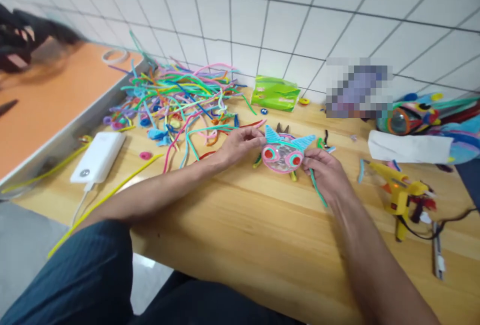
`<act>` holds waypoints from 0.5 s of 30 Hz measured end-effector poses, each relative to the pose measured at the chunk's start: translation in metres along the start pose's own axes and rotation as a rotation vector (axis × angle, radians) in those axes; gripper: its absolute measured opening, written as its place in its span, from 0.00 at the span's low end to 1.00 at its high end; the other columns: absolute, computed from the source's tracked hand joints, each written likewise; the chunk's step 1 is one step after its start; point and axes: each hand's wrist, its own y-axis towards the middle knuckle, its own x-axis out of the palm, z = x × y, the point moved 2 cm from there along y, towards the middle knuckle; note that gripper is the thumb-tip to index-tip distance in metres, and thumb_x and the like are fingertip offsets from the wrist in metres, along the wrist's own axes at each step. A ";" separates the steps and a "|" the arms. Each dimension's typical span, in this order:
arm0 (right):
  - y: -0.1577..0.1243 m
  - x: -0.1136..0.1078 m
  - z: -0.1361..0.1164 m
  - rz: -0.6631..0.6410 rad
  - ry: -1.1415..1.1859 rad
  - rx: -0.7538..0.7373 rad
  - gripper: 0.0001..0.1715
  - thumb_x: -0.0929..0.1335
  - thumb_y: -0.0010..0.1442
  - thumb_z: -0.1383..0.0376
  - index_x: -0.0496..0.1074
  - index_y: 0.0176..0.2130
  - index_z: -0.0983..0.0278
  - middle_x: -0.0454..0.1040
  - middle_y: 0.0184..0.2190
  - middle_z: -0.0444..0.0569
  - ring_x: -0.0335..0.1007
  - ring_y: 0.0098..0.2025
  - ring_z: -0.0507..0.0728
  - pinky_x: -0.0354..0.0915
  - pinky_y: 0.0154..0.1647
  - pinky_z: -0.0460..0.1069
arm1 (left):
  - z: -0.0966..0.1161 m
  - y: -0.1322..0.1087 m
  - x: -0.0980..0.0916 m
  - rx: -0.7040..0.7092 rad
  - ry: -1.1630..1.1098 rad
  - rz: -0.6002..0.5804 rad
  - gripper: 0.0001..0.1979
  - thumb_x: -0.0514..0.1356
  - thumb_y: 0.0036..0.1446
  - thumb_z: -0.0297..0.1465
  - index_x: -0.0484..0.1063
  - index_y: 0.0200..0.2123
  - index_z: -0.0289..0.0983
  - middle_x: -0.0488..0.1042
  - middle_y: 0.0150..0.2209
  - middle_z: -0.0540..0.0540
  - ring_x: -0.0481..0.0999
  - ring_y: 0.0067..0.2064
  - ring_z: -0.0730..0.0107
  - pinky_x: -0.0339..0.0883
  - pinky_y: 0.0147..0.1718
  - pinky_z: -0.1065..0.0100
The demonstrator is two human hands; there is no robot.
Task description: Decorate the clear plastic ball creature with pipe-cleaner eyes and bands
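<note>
A figure of pipe cleaners on clear plastic (282, 164) stands on the wooden table in front of me. It has two light-blue pointed ears, a pink rim and red-centred round eyes. My left hand (243, 144) is at its upper left side, thumb and fingers pinched together by the left ear; what lies between the fingertips is hard to see. At its right side my right hand (325, 167) is closed on a teal pipe cleaner (318, 190), whose end hangs below the fingers. A teal strand also crosses the figure beneath the ears.
Loose pipe cleaners (187, 92) lie heaped at back left, near a green packet (275, 93). A white power bank (98, 157) with a cable sits left. To the right are a yellow glue gun (399, 190), a cutter knife (438, 252), white paper (410, 147) and another bottle figure (401, 120).
</note>
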 end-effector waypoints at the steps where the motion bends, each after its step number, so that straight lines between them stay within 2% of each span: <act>1: 0.000 -0.001 -0.001 0.010 -0.008 -0.008 0.15 0.81 0.39 0.64 0.79 0.31 0.60 0.75 0.23 0.41 0.67 0.26 0.50 0.59 0.26 0.46 | -0.003 0.001 0.000 0.007 -0.010 -0.031 0.20 0.77 0.53 0.45 0.80 0.31 0.36 0.82 0.35 0.48 0.78 0.36 0.71 0.72 0.43 0.66; 7: 0.002 -0.004 -0.006 0.085 -0.072 -0.039 0.18 0.82 0.37 0.64 0.78 0.29 0.61 0.75 0.22 0.42 0.66 0.23 0.51 0.61 0.24 0.46 | -0.021 0.009 0.005 0.007 0.023 -0.101 0.09 0.71 0.61 0.34 0.79 0.33 0.34 0.83 0.33 0.47 0.79 0.34 0.72 0.72 0.40 0.69; 11: 0.001 -0.003 -0.010 0.117 -0.126 -0.070 0.18 0.82 0.35 0.63 0.76 0.27 0.60 0.73 0.20 0.41 0.64 0.20 0.50 0.60 0.22 0.47 | -0.020 0.014 0.005 0.092 0.102 -0.123 0.06 0.69 0.61 0.29 0.80 0.31 0.34 0.80 0.29 0.50 0.77 0.33 0.74 0.69 0.38 0.70; 15: 0.000 -0.004 -0.012 0.152 -0.174 -0.098 0.16 0.81 0.36 0.63 0.77 0.27 0.61 0.74 0.19 0.41 0.65 0.20 0.51 0.60 0.22 0.47 | -0.016 0.017 0.001 0.139 0.135 -0.220 0.05 0.67 0.60 0.26 0.81 0.30 0.35 0.79 0.28 0.53 0.77 0.33 0.74 0.68 0.38 0.69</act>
